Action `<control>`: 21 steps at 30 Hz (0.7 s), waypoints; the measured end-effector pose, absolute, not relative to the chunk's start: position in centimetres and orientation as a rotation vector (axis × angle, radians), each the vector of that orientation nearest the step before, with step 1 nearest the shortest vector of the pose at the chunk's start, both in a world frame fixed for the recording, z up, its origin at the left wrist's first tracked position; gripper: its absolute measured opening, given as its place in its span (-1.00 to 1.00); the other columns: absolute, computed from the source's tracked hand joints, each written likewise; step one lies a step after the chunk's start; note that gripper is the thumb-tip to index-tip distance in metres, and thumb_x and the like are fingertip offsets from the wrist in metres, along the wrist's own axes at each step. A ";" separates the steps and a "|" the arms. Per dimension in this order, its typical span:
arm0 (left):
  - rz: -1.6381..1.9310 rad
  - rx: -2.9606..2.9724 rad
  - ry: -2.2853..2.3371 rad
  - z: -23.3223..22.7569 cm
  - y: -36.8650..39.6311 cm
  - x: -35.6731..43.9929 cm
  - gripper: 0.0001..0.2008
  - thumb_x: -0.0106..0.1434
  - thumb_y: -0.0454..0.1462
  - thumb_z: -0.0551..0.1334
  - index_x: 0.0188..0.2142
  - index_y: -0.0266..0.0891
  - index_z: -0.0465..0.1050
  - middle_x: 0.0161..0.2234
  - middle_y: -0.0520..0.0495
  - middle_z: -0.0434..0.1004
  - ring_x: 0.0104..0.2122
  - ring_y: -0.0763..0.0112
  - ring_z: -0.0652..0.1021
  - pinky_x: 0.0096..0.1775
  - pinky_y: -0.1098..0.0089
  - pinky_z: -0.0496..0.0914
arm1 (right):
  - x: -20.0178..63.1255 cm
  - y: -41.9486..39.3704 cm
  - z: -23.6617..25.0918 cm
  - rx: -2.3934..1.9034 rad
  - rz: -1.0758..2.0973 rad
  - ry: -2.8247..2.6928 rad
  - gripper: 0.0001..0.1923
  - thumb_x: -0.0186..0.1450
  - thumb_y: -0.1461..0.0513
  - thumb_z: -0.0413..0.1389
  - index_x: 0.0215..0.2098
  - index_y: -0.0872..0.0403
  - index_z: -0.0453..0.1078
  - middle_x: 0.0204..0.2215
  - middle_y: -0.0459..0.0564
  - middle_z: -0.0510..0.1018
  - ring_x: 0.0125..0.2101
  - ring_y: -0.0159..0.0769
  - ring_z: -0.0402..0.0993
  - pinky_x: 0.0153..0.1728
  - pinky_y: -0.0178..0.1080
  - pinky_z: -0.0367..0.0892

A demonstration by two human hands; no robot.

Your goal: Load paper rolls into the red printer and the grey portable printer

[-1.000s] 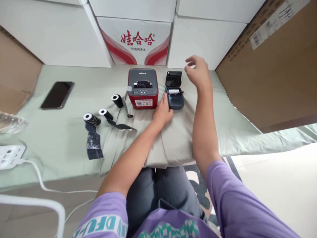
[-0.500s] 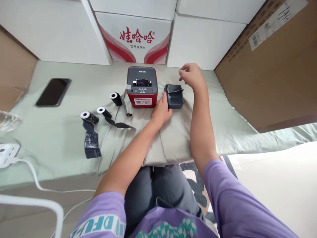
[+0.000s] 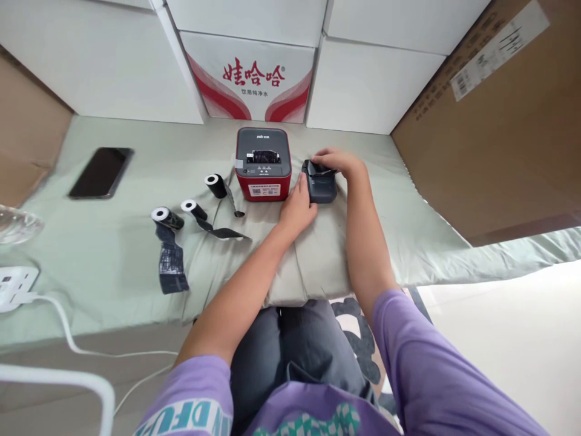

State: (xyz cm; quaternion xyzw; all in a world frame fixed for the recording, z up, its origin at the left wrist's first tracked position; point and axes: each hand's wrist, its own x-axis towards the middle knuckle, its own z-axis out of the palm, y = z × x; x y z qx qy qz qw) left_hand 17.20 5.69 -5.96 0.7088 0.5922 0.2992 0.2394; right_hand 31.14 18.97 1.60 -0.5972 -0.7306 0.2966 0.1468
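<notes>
A small dark-grey portable printer point(image 3: 322, 189) stands on the cloth, with black paper sticking out at its top right. My left hand point(image 3: 297, 206) grips it from the left, fingers along its side and thumb at the front corner. From the back right, my right hand point(image 3: 338, 160) curls over the printer's top, its fingers on the lid; they partly hide the lid and paper. Close by on the left is a larger red and black printer point(image 3: 263, 163), with black paper showing in its top slot.
Several black paper rolls, among them one partly unrolled roll point(image 3: 167, 218), lie to the left. Beyond them are a phone point(image 3: 101, 172) and a white power strip point(image 3: 17, 287) with a cable. White boxes point(image 3: 349, 85) line the back; a large cardboard box point(image 3: 494, 145) stands at right.
My right hand has come down from above and behind the small printer onto its top. My left hand has stayed at the printer's left side.
</notes>
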 end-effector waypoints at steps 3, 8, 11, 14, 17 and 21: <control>0.839 1.936 1.611 -6.0 5.6 17.2 -0.10 0.27 -0.41 0.17 0.54 -0.42 -0.15 0.53 -0.37 -0.03 0.46 -0.07 0.22 0.39 0.07 0.26 | 32.3 18.3 1.9 -1.779 1.084 -1.947 -0.67 0.28 0.16 0.31 0.02 0.00 0.54 -0.01 0.08 0.64 -0.08 -0.18 0.52 0.02 -0.07 0.46; 0.890 1.921 1.583 -6.1 5.5 17.4 -0.06 0.26 -0.43 0.17 0.54 -0.44 -0.22 0.54 -0.39 -0.04 0.49 -0.04 0.17 0.43 0.06 0.20 | 33.3 17.4 2.6 -1.692 1.216 -1.850 -0.57 0.21 0.23 0.37 0.05 0.01 0.52 0.06 0.12 0.63 0.01 -0.15 0.53 0.10 -0.01 0.45; 0.935 1.919 1.555 -6.5 5.6 17.5 -0.04 0.24 -0.44 0.18 0.56 -0.34 -0.22 0.55 -0.33 -0.07 0.49 -0.05 0.16 0.42 0.01 0.21 | 33.2 17.2 2.9 -1.697 1.237 -1.878 -0.56 0.22 0.26 0.38 0.06 0.00 0.51 0.11 0.13 0.61 0.07 -0.12 0.52 0.13 0.02 0.48; 0.976 1.929 1.517 -7.0 5.9 17.4 -0.04 0.23 -0.43 0.19 0.56 -0.26 -0.17 0.56 -0.28 -0.09 0.50 -0.05 0.12 0.43 0.01 0.20 | 33.0 16.8 3.5 -1.738 1.241 -1.937 -0.54 0.27 0.26 0.36 0.13 -0.01 0.48 0.22 0.15 0.54 0.16 -0.04 0.49 0.11 0.05 0.56; 0.970 1.919 1.522 -7.1 6.0 17.4 -0.03 0.23 -0.43 0.21 0.56 -0.24 -0.15 0.56 -0.27 -0.08 0.50 -0.05 0.13 0.42 0.01 0.21 | 32.8 16.2 4.3 -1.819 1.232 -1.945 -0.43 0.27 0.26 0.37 0.23 -0.01 0.43 0.28 0.21 0.47 0.19 0.06 0.49 0.02 0.08 0.65; 0.915 1.898 1.567 -6.5 5.7 17.5 -0.03 0.23 -0.44 0.21 0.56 -0.29 -0.18 0.55 -0.30 -0.07 0.47 -0.08 0.19 0.40 0.00 0.25 | 33.0 15.7 5.1 -1.907 1.297 -1.905 -0.22 0.28 0.26 0.38 0.41 -0.01 0.26 0.18 0.26 0.53 0.10 0.12 0.60 -0.05 0.13 0.69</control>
